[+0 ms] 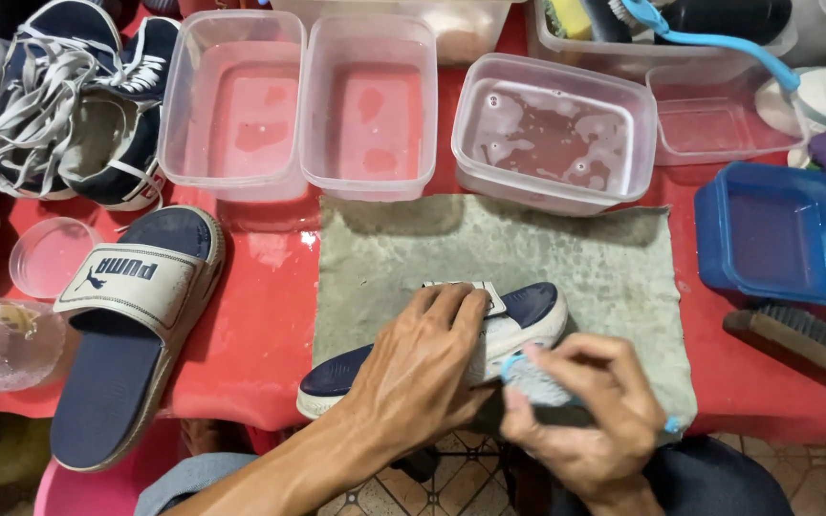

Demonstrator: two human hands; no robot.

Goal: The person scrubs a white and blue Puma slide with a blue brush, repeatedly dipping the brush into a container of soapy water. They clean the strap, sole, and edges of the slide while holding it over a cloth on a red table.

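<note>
My left hand (423, 368) presses down on a navy and white slide sandal (537, 311) that lies on its side on a grey cloth (585, 258). My right hand (590, 416) grips a small light-blue brush (532, 380) whose bristles touch the sandal's white sole edge. The matching sandal (131, 325) lies upright at the left, partly over the table's front edge.
Several clear plastic tubs (365, 105) of water stand along the back, one with soapy water (552, 134). A blue tub (781, 234) and a wooden brush (795, 334) are at the right. Navy sneakers (78, 96) sit at the back left on the red table cover (260, 315).
</note>
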